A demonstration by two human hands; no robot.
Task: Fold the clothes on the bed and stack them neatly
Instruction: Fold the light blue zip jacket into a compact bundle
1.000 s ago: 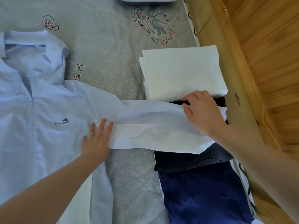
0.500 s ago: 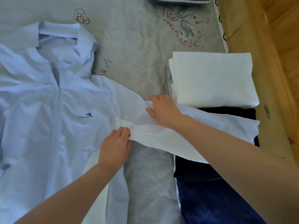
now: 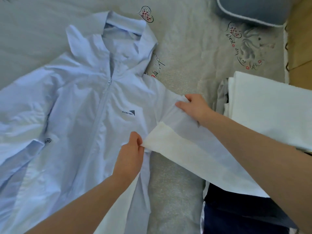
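A pale blue zip jacket [image 3: 81,119] with a hood lies front-up on the bed, spread across the left and middle. Its sleeve [image 3: 199,156] stretches to the right, over a dark folded garment. My left hand [image 3: 130,154] pinches the jacket's side seam at the armpit. My right hand [image 3: 194,107] grips the top of the sleeve near the shoulder. A folded white garment [image 3: 270,108] lies at the right, with the dark navy folded clothes [image 3: 236,215] in front of it.
The bed sheet [image 3: 185,56] is grey-beige with printed hearts and writing. A grey pillow [image 3: 253,10] sits at the top right. A wooden bed frame [image 3: 300,39] runs along the right edge.
My right hand slid left along the sleeve from its cuff end to the shoulder. My left hand closed from flat into a pinch at the armpit seam. The view shifted left.
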